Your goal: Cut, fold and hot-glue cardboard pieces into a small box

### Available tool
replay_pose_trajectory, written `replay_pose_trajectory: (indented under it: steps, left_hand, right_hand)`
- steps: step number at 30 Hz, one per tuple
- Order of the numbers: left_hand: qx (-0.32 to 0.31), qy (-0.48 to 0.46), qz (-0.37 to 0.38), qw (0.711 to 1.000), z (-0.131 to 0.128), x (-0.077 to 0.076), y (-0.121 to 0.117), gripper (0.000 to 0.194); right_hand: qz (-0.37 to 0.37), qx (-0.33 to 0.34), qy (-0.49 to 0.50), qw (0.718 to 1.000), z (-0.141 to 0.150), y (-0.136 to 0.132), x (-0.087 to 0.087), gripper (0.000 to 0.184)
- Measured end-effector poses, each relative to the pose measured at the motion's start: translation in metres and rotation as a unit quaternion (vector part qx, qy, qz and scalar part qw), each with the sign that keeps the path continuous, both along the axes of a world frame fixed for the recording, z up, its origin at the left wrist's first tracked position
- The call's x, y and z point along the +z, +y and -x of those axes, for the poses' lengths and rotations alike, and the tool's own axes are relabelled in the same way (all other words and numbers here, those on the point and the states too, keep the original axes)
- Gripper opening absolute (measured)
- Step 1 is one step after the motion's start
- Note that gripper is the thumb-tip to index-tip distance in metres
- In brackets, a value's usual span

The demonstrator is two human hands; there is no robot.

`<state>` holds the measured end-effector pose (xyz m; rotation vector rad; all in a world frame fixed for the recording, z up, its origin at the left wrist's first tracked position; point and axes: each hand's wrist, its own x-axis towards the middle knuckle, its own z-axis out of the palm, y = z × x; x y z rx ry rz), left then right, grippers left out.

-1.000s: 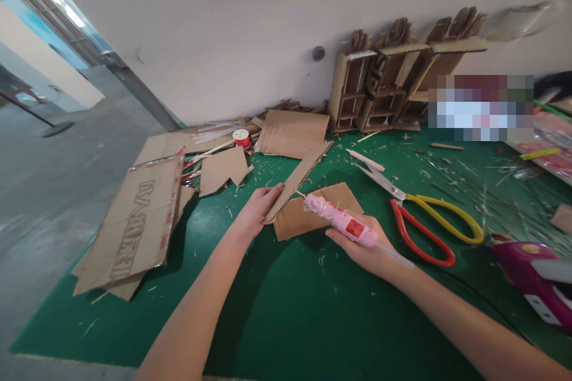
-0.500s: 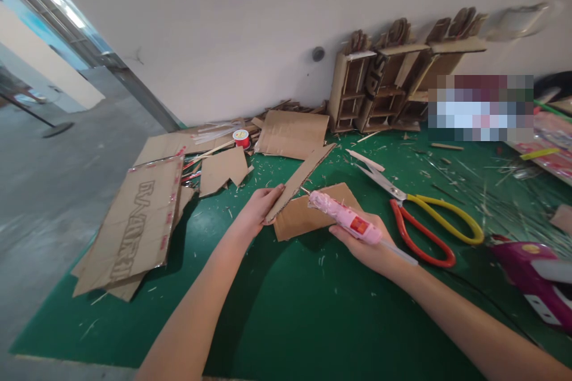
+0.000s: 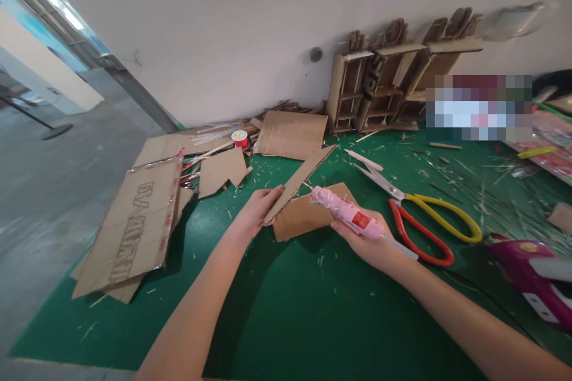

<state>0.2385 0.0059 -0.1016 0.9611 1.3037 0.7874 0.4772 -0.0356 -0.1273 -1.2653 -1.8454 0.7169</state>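
My left hand [image 3: 257, 211] is closed on the near end of a long cardboard strip [image 3: 297, 184], which is tilted up with its cut edge toward the right. In my right hand [image 3: 369, 244] is a pink hot glue gun [image 3: 342, 209], a clear glue stick poking out of its rear. The gun's metal nozzle is at the strip's edge; whether it touches is hard to tell. Beneath both lies a flat cardboard piece [image 3: 297, 220] on the green table [image 3: 277, 315]. Scissors [image 3: 395, 193] with one red and one yellow handle lie open beside my right hand.
Stacked cardboard sheets [image 3: 138, 220] lie at the left, near a red thread spool [image 3: 240, 139]. Cardboard compartment frames [image 3: 351, 92] lean against the white wall [image 3: 250, 30]. A purple device [image 3: 531, 280] sits at the right edge, and thin scraps litter the table.
The glue gun's nozzle has shifted slightly up and right along the strip's edge. My left hand still holds the strip in nearly the same place.
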Motion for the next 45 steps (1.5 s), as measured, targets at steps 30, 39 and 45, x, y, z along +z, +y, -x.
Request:
replay_pose_trajectory:
  steps: [30,39,45]
  left_hand:
    - [0.008,-0.024,0.009,1.0,0.0,-0.001,0.0,0.036]
    - [0.0,-0.026,0.001,1.0,0.001,0.0,0.0,0.036]
    - [-0.001,-0.032,0.002,0.999,0.002,-0.003,0.0,0.037]
  right_hand:
    - [0.007,-0.006,0.038,0.999,-0.001,0.002,-0.001,0.021]
    - [0.014,-0.038,0.059,0.997,-0.002,0.003,0.002,0.024]
    - [0.02,-0.001,0.006,1.0,-0.006,0.002,-0.002,0.023]
